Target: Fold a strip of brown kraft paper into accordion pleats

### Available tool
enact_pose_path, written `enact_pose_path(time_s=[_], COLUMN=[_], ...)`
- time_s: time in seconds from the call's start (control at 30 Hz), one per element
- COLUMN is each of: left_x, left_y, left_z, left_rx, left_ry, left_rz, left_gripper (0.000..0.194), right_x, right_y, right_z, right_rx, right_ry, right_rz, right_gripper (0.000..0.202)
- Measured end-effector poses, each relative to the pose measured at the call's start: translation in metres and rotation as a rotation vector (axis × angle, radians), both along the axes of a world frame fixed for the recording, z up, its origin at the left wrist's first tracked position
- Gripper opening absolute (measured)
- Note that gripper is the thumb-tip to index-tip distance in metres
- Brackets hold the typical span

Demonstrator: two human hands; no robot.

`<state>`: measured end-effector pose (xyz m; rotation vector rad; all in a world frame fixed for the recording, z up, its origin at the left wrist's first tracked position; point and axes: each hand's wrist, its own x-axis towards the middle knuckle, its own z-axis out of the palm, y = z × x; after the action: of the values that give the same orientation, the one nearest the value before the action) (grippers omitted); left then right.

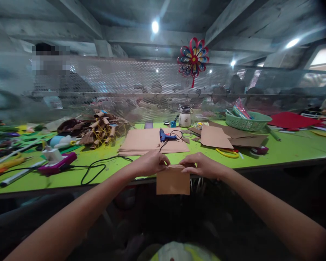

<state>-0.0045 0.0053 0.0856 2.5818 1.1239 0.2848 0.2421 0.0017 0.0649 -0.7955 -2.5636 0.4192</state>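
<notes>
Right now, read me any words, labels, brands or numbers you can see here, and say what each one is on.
No readable text anywhere.
Brown card piece held by left hand and right hand: blank.
Blue glue gun: no legible brand.
White jar: too blurred to read.

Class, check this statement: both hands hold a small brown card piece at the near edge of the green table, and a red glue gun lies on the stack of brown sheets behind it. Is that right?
Not quite. The glue gun is blue, not red, as the head view shows. The rest stands: the left hand and right hand hold the brown card piece at the near edge of the green table, and the gun lies on the stack of brown sheets.
</notes>
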Motion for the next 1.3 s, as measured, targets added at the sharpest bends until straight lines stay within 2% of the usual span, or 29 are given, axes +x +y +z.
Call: enact_pose_path(time_s=[0.17, 0.33, 0.57, 0.67, 0.77, 0.9, 0.97, 1.13, 1.3], left_x=[-0.003, -0.006, -0.014, -0.011, -0.006, -0.003, -0.004, -0.009, -0.009], left_y=[-0.018, -0.031, -0.039, -0.041, -0.045, -0.043, -0.038, -0.025, -0.022], left_z=[0.005, 0.012, 0.016, 0.013, 0.008, 0.005, 0.006, 0.005, -0.001], left_rx=[0.03, 0.009, -0.283, -0.193, -0.023, 0.071, 0.018, -0.394, -0.392], left_ry=[-0.016, -0.035, -0.054, -0.017, 0.04, 0.07, 0.053, -0.106, -0.143], left_rz=[0.006, 0.002, -0.143, -0.157, -0.086, -0.037, -0.03, -0.068, -0.089], left_gripper=[0.019, 0.025, 0.037, 0.033, 0.029, 0.023, 0.026, 0.04, 0.041], right_x=[-0.003, -0.003, -0.005, -0.004, -0.002, 0.0, -0.001, -0.002, -0.002], right_y=[-0.013, -0.018, -0.026, -0.023, -0.016, -0.006, -0.003, -0.001, -0.005], right_z=[0.006, 0.01, 0.015, 0.017, 0.018, 0.014, 0.012, 0.014, 0.019], right_rx=[0.16, 0.181, 0.047, -0.02, -0.106, -0.323, -0.377, -0.259, -0.171], right_ry=[-0.078, -0.042, 0.003, 0.023, 0.027, 0.029, 0.049, 0.055, -0.063], right_rz=[-0.029, -0.01, 0.065, 0.085, 0.099, 0.05, 0.031, 0.044, 0.072], right_gripper=[0.019, 0.02, 0.02, 0.021, 0.023, 0.029, 0.031, 0.028, 0.031])
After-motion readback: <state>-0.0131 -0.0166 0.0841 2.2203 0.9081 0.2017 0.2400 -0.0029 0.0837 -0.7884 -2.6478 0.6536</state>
